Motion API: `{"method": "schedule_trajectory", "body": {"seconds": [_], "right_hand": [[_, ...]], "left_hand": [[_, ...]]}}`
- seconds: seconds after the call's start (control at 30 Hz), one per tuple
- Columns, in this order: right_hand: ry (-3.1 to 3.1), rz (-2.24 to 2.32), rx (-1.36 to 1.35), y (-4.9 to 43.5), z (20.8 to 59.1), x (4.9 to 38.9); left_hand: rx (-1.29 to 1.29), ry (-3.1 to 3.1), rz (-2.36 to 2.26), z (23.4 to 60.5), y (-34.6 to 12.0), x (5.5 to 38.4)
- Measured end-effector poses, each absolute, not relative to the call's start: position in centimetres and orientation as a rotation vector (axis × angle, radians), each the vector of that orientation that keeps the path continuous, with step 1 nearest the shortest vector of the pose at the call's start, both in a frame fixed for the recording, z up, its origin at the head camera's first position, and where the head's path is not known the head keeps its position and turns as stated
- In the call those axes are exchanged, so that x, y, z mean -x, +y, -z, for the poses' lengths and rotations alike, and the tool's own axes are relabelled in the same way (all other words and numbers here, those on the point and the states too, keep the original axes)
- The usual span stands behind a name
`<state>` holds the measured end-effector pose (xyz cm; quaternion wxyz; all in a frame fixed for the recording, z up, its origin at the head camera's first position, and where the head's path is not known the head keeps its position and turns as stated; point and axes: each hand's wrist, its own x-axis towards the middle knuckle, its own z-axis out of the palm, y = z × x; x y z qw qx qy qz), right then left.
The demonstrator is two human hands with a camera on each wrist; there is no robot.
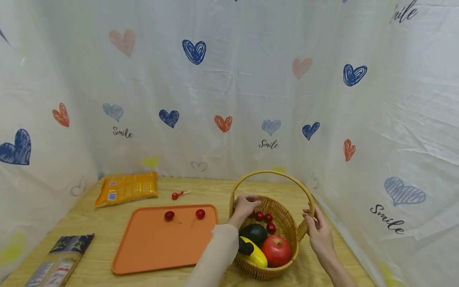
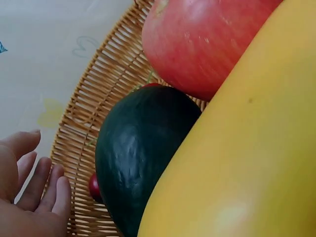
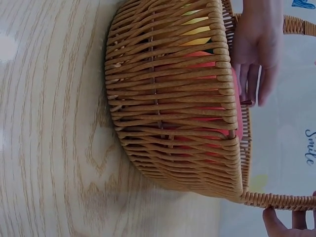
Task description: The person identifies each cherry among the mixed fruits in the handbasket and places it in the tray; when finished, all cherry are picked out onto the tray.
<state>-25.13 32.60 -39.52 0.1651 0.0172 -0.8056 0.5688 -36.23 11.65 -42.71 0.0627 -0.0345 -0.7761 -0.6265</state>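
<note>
Basket [image 1: 263,273] is on the table [image 1: 97,223] to the right of the tray [image 1: 161,241], and both my hands are at it. With my right hand [image 1: 319,230] I grip its handle [image 3: 271,200], fingers bent round the cane. My left hand [image 1: 245,204] is released, fingers loosely bent over the far left part of the basket near the cherries [image 1: 271,227]; I see nothing pinched in it. I judge the step in hand to be work among those cherries while I steady the basket. As I read it, the next move calls for a firm grip on the handle and a careful lift of the left hand, clear of both rim and handle.

The big fruit crowd the near side: a pomegranate [image 1: 277,251], a yellow fruit [image 1: 259,258] and a dark green one, the avocado [image 1: 254,234]. They leave me little room there, and my sleeve [image 1: 224,244] crosses the near left rim, hiding part of it.

Around me hangs the curtain [image 1: 233,89], close behind the table. Beyond the tray lies an orange bag [image 1: 130,189]; nearer, on the left, a packet [image 1: 59,263]. Two loose cherries [image 1: 200,214] lie on the tray, and what looks like a lollipop [image 1: 175,195] sits beyond its far edge.
</note>
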Motion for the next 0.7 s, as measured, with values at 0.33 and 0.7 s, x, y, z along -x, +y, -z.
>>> {"method": "schedule_trajectory", "body": {"seconds": [0.33,0.7], "right_hand": [[-2.301,-1.624,-0.052,32.4,39.3,24.9],[-2.312,-1.608,-0.045,32.5,39.3,24.9]], "left_hand": [[0.083,-2.535,1.807,44.1,11.9,36.9],[0.014,-2.782,1.572,44.4,12.0,36.3]]}}
